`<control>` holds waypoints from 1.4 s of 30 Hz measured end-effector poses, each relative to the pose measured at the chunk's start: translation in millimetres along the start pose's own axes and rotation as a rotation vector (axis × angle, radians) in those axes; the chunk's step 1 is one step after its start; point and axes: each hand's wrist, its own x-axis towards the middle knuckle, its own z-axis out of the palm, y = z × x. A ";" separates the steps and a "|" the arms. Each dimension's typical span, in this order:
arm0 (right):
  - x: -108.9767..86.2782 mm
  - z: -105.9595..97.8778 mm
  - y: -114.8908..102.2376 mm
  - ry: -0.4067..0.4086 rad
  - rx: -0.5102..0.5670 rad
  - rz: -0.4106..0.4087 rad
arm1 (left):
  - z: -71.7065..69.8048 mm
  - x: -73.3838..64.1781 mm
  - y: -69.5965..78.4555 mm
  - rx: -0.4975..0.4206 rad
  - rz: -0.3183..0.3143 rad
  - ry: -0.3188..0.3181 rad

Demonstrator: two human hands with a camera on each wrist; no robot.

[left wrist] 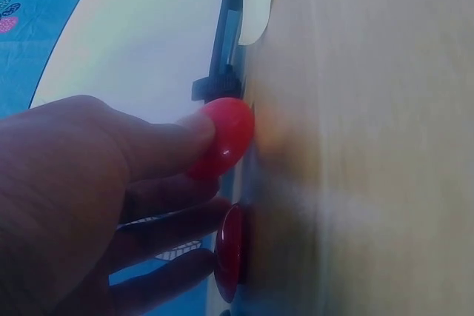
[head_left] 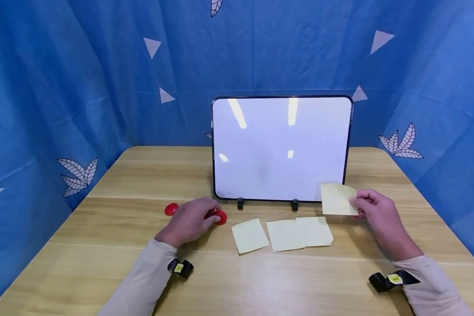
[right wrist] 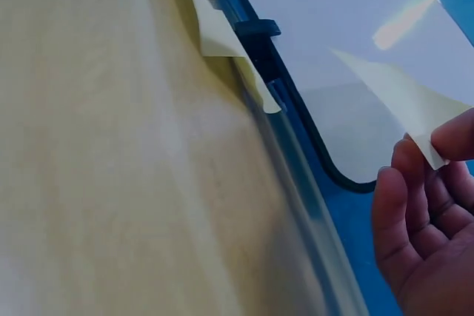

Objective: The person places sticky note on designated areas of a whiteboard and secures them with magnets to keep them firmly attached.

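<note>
My left hand (head_left: 193, 220) pinches a round, glossy red magnet (left wrist: 231, 135) between thumb and fingers, left of the sticky notes. A second red magnet (head_left: 171, 209) lies on the table just behind that hand; in the left wrist view it shows below the pinched one, near the lower fingers. At the right, my right hand (head_left: 381, 219) holds a pale yellow sticky note (head_left: 336, 200) by its edge, thumb against fingers. The note is slightly curled and overlaps the whiteboard's lower right corner in the head view. The whiteboard (head_left: 280, 145) stands upright with a black frame.
Several more pale yellow notes lie in front of the board: a single note (head_left: 250, 236) and, to its right, a note (head_left: 285, 235) meeting another note (head_left: 314, 231). Small black feet (head_left: 295, 205) support the board. A blue patterned curtain (head_left: 102, 66) surrounds the wooden table (head_left: 260, 285).
</note>
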 end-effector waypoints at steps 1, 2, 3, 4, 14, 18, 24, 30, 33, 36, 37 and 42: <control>1.2 -0.3 -0.5 -0.001 0.024 0.012 | 0.1 -0.2 -0.3 0.000 0.003 0.000; 2.4 -0.6 -1.1 -0.003 0.048 0.024 | 0.3 -0.2 -0.6 -0.002 0.005 -0.001; 3.6 -0.7 -1.6 -0.003 0.065 0.029 | 0.3 -0.3 -0.8 -0.004 0.006 -0.003; 4.4 -0.6 -2.4 -0.004 0.078 0.032 | 0.2 -0.4 -0.8 -0.006 0.006 -0.005; 15.0 8.6 -11.0 -0.022 0.257 0.040 | -1.2 -0.5 -1.4 -0.006 -0.021 -0.025; 20.3 11.6 -13.8 -0.032 0.345 0.032 | -1.5 -0.4 -1.8 -0.010 -0.018 -0.025; 26.9 13.0 -18.9 -0.027 0.385 0.045 | 0.2 1.3 -1.3 -0.015 0.000 -0.027; 31.3 12.8 -24.0 -0.015 0.415 0.029 | 0.8 0.2 0.0 -0.013 0.001 -0.036; 34.5 13.4 -26.5 -0.007 0.438 0.017 | -0.4 -0.4 -0.8 0.002 -0.003 -0.027; 38.0 12.4 -28.9 -0.009 0.459 0.005 | -0.8 -1.0 -0.4 0.005 -0.012 -0.026; 39.0 11.6 -29.6 -0.011 0.469 0.006 | -0.6 -1.3 -0.1 0.004 -0.015 -0.029; 43.2 7.1 -32.9 -0.015 0.487 0.012 | 0.3 -2.8 2.0 0.000 -0.014 -0.040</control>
